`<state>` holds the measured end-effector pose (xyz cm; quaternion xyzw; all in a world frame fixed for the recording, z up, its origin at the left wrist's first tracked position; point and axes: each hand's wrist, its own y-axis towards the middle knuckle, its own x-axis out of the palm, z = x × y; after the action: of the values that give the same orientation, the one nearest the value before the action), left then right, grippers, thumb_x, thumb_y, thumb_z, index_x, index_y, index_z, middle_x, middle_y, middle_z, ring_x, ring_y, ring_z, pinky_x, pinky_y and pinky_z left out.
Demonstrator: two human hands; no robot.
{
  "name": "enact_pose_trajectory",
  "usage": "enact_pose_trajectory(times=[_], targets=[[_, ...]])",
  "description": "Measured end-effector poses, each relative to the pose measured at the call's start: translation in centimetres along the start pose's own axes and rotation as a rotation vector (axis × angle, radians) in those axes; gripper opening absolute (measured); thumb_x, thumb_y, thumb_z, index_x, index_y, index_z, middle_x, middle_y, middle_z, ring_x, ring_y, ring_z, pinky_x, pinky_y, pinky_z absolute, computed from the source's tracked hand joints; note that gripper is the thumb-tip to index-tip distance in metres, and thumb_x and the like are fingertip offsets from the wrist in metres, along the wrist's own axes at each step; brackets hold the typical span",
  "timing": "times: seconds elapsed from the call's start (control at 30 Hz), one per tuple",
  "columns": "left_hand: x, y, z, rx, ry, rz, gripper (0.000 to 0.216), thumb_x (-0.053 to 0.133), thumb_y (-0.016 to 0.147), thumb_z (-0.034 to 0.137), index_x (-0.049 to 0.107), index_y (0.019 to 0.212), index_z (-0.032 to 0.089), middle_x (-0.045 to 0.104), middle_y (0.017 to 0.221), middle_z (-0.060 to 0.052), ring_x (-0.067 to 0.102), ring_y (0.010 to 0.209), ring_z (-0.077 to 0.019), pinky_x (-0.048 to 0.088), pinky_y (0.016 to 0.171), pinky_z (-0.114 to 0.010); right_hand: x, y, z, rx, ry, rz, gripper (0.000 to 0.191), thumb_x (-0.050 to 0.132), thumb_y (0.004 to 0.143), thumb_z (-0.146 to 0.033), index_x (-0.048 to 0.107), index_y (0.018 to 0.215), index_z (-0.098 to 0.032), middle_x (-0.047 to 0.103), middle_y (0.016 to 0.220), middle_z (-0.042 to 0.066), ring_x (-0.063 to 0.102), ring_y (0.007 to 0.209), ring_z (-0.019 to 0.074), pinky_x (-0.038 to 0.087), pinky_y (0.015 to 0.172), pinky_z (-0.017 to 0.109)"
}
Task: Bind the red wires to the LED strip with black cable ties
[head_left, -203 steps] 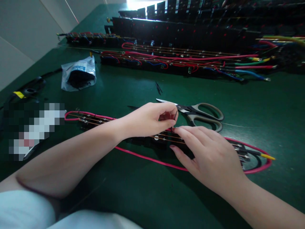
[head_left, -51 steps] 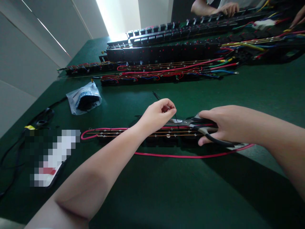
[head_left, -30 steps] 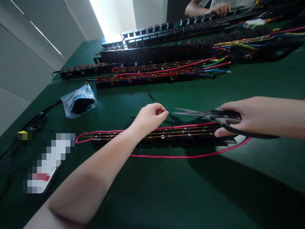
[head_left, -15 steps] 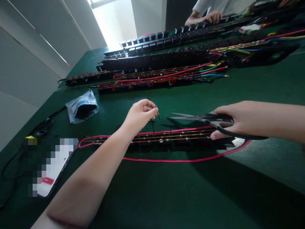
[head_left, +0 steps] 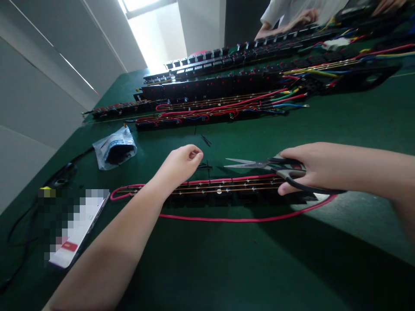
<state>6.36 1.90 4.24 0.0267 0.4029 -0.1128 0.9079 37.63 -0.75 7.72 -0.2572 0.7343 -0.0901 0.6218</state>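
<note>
My left hand (head_left: 186,159) is closed, fingers curled in, above the far edge of a long black strip assembly (head_left: 223,198) with copper-coloured rods and silvery joints. Whatever it may hold is hidden. Beside its fingertips lie thin black strips (head_left: 205,166) that look like cable ties; one stands up at the assembly's edge. A few more black strips (head_left: 205,140) lie farther back. My right hand (head_left: 301,168) grips black-handled scissors (head_left: 256,164), blades slightly apart and pointing left towards my left hand. A pink-red cable (head_left: 223,220) loops around the assembly.
Several wired black assemblies (head_left: 210,84) lie across the back of the green table (head_left: 227,263). At left are a clear plastic bag (head_left: 115,149) with black contents, a partly blurred white box (head_left: 79,229) and a black cord (head_left: 24,246). Another person's arm (head_left: 285,28) rests at the back.
My left hand has moved left and slightly nearer, its fingers curling in; the black strip seen at its fingertips no longer shows there. The right hand and scissors have shifted slightly left.
</note>
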Motion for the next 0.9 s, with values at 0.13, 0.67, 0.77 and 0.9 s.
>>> enact_pose_trajectory(times=[0.13,0.67,0.77,0.9], targets=[[0.8,-1.2,0.2,0.053,-0.042,-0.123,0.017,0.061,0.088,0.034,0.073,0.085,0.022,0.075,0.085,-0.004,0.066,0.078,-0.0206,0.047,0.070,-0.031,0.1,-0.1,-1.3,-0.125,0.023,-0.008,0.042,0.074,0.063,-0.067,0.072,0.086,-0.032,0.076,0.088,0.006,0.069,0.077,0.0327,0.056,0.064,0.046],[0.9,-1.5,-1.0,0.179,-0.182,-0.100,0.011,0.065,0.089,0.028,0.073,0.084,0.023,0.073,0.097,-0.001,0.062,0.090,-0.0178,0.045,0.079,-0.031,-0.1,2.7,-3.6,-0.105,0.102,-0.187,0.055,0.076,0.058,-0.070,0.070,0.097,-0.031,0.075,0.101,0.005,0.069,0.091,0.0328,0.057,0.071,0.043],[0.9,-1.5,-0.9,0.158,-0.238,-0.130,0.012,0.064,0.090,0.027,0.074,0.084,0.023,0.075,0.096,0.000,0.064,0.089,-0.0175,0.047,0.079,-0.031,0.1,2.6,-4.1,-0.096,0.078,-0.193,0.054,0.075,0.060,-0.069,0.070,0.099,-0.032,0.074,0.103,0.005,0.068,0.092,0.0334,0.056,0.072,0.044],[0.9,-1.6,-0.6,0.162,-0.272,-0.144,0.012,0.064,0.090,0.026,0.075,0.086,0.023,0.075,0.094,0.001,0.065,0.087,-0.0160,0.048,0.078,-0.029,0.2,2.8,-5.0,-0.124,0.034,-0.171,0.056,0.074,0.061,-0.069,0.071,0.100,-0.029,0.073,0.102,0.008,0.067,0.090,0.0347,0.055,0.069,0.045]])
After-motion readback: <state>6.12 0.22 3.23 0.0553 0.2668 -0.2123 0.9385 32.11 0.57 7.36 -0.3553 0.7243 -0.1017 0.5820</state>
